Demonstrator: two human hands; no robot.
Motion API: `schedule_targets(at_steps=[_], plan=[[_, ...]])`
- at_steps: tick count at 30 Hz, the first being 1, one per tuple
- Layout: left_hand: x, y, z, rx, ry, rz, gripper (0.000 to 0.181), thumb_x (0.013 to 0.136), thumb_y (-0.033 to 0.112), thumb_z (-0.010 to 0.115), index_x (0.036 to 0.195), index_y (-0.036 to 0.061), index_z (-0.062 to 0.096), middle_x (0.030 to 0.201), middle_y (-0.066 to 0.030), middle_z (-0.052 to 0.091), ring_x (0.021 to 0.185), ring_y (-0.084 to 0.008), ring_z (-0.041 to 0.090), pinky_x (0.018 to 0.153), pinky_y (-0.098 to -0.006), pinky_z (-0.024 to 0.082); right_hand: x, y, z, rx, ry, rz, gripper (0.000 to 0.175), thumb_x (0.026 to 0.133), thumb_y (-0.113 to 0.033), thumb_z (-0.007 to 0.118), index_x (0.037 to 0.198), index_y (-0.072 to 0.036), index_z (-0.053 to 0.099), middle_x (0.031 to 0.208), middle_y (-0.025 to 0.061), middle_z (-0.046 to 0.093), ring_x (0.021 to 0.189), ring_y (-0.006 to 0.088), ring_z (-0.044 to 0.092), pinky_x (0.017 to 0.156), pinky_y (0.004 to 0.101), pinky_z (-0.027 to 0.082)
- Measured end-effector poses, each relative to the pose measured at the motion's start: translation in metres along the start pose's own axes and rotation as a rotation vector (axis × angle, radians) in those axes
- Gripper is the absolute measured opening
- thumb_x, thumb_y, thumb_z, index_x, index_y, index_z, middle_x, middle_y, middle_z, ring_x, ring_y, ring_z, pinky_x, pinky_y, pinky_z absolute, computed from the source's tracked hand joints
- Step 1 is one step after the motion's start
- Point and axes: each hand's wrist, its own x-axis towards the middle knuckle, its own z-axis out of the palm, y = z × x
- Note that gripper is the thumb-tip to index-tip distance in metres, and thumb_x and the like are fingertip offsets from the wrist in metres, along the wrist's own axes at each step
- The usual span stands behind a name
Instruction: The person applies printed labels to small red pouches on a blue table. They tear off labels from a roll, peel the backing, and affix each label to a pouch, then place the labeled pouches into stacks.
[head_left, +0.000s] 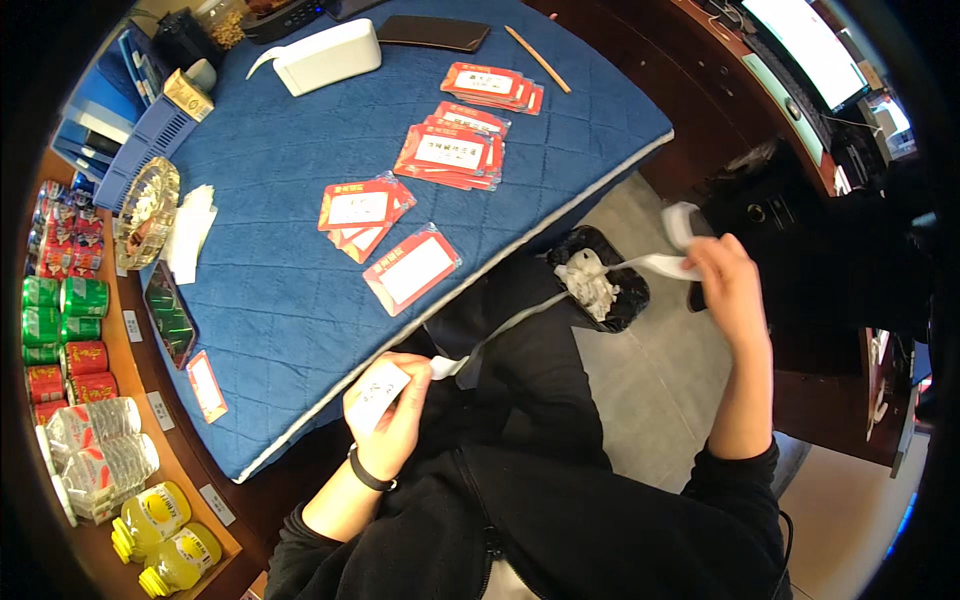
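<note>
My left hand (386, 401), with a dark band at its wrist, holds a small white card (380, 394) bearing handwriting near the table's edge. From beside its fingers a thin pale strip (517, 320) runs right toward a black-lined waste bin (634, 300) with crumpled white paper (589, 281) inside. My right hand (724, 277) is raised right of the bin, gripping a white strip (660, 264) that curls at one end. On the blue quilted cloth (277, 135) lie several red-and-white cards, in stacks (450, 154) and one single card (414, 268) nearest my left hand.
On the table are a white container (330, 56), a brown wallet-like case (435, 33), a wooden stick (538, 60), a glass ashtray (148, 214), white paper strips (191, 232) and a phone (169, 315). Cans (84, 297) and bottles (154, 517) line the left shelf. A desk with a monitor (814, 49) stands right.
</note>
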Motion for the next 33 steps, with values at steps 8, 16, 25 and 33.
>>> schedule_targets(at_steps=[8,16,25,33], plan=[[-0.009,-0.009,-0.002,-0.068,-0.016,-0.115,0.003,0.09,-0.006,0.07,0.092,-0.0043,0.072,0.091,-0.0095,0.071,0.078,-0.0138,0.064,0.071,-0.0248,0.05,-0.003,0.055,-0.049,0.536,0.193,0.353,0.026,0.107,-0.023,0.054,0.117,-0.003,0.067,0.072,-0.0014,0.061,0.059,0.0037,0.052,0.054,0.0181,0.041],[-0.008,-0.013,0.002,-0.063,-0.032,-0.118,0.003,0.089,-0.006,0.071,0.092,-0.0038,0.071,0.09,-0.0096,0.072,0.079,-0.0147,0.066,0.073,-0.0254,0.051,0.001,0.084,-0.095,0.498,0.372,0.384,0.027,0.105,-0.028,0.058,0.113,-0.004,0.07,0.065,-0.0047,0.057,0.052,0.0023,0.047,0.048,0.0176,0.036],[-0.01,-0.013,-0.002,-0.031,-0.072,-0.124,0.003,0.09,-0.002,0.071,0.093,-0.0035,0.072,0.092,-0.0098,0.071,0.079,-0.0141,0.065,0.072,-0.0248,0.05,-0.022,0.136,-0.009,0.157,0.133,0.702,0.024,0.103,-0.026,0.059,0.099,-0.006,0.071,0.061,-0.0011,0.057,0.049,0.0068,0.054,0.046,0.0237,0.042],[-0.008,-0.015,0.008,-0.017,-0.102,-0.15,0.003,0.091,-0.001,0.072,0.093,-0.0032,0.072,0.091,-0.0074,0.071,0.077,-0.0122,0.064,0.069,-0.0233,0.049,-0.057,0.173,0.011,0.198,0.22,0.71,0.026,0.103,-0.024,0.06,0.103,-0.001,0.07,0.07,0.0039,0.065,0.059,0.009,0.064,0.055,0.025,0.051]])
